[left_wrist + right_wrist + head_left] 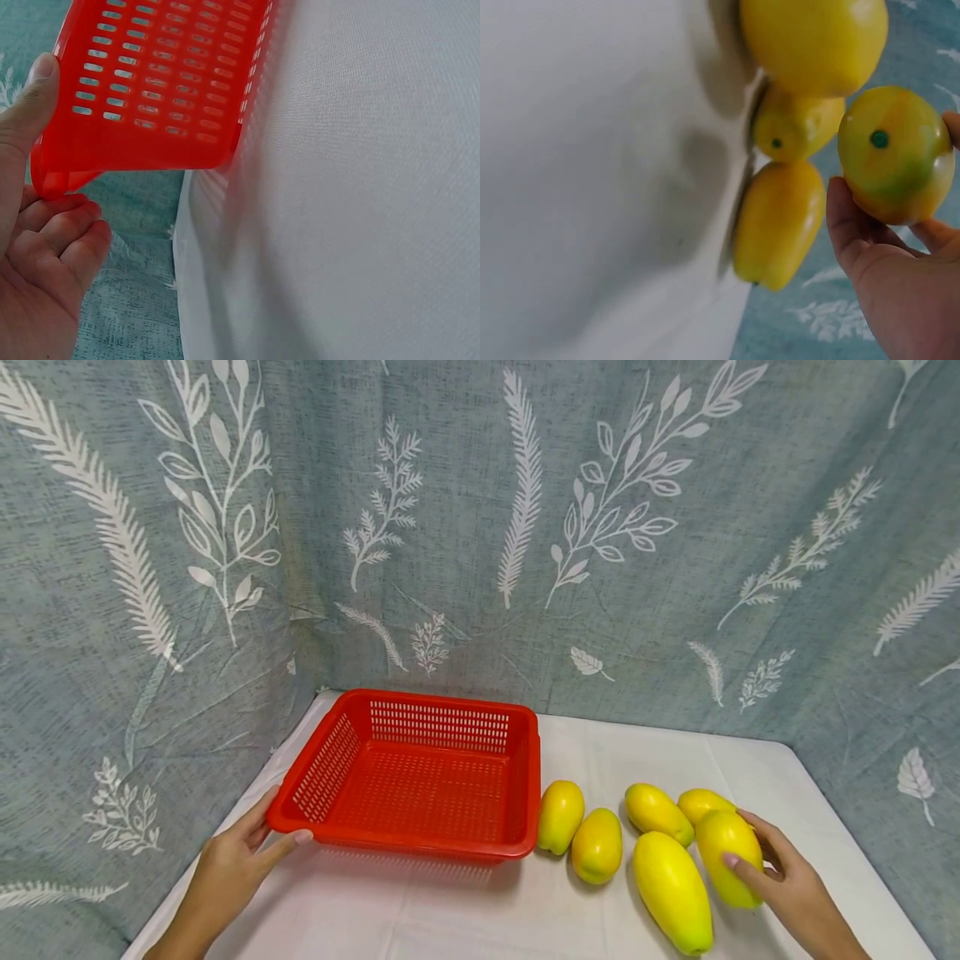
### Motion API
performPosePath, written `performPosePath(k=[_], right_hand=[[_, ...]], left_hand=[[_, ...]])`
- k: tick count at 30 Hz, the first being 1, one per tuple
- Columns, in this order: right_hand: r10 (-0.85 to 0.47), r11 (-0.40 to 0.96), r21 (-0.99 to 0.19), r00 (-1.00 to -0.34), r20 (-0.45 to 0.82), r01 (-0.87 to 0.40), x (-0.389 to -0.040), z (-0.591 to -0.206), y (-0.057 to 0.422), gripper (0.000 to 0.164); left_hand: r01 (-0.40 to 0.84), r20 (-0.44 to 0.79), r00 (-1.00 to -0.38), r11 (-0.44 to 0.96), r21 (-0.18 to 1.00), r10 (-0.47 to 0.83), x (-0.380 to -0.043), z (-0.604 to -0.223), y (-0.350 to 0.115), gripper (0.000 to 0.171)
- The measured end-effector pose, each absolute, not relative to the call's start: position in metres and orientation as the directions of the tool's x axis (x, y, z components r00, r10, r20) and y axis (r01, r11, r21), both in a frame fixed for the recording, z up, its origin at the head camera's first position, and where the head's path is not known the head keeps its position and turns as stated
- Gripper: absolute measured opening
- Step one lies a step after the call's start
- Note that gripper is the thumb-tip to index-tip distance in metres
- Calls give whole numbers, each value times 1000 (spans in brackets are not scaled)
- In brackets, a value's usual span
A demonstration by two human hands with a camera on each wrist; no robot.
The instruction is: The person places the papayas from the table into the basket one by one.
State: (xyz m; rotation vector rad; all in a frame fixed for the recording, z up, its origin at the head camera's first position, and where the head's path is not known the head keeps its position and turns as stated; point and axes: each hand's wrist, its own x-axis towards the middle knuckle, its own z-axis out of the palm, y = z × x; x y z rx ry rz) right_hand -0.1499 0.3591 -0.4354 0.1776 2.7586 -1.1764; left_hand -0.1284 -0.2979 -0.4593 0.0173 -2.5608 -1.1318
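At the near left corner of a red plastic basket (438, 781), my left hand (236, 860) grips the rim. In the left wrist view the thumb (43, 75) presses the basket wall (150, 97) while the fingers curl at the rim's underside. My right hand (787, 881) holds a yellow mango (727, 860) between thumb and fingers. The right wrist view shows this mango (896, 157) from its end, with a dark green stem spot and a greenish patch. A long, larger yellow fruit (672, 893) like a papaya lies just left of it.
Behind the held mango lies another mango (705, 803), with one more mango (658, 814) to its left. Two others, a mango (561, 817) and a mango (597, 846), lie by the basket's right side. A patterned grey-green curtain (465, 527) surrounds the white-covered table (420, 918).
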Motion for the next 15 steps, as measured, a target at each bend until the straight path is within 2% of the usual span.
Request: performPosePath(k=[11, 15], right_hand=[[2, 628, -776, -998, -68, 54, -148, -423, 327, 82], [-41, 578, -816, -999, -9, -17, -149, -421, 313, 73]], left_hand=[[119, 303, -941, 694, 710, -149, -129, -460, -298, 85], [122, 305, -941, 692, 712, -148, -129, -460, -298, 86]])
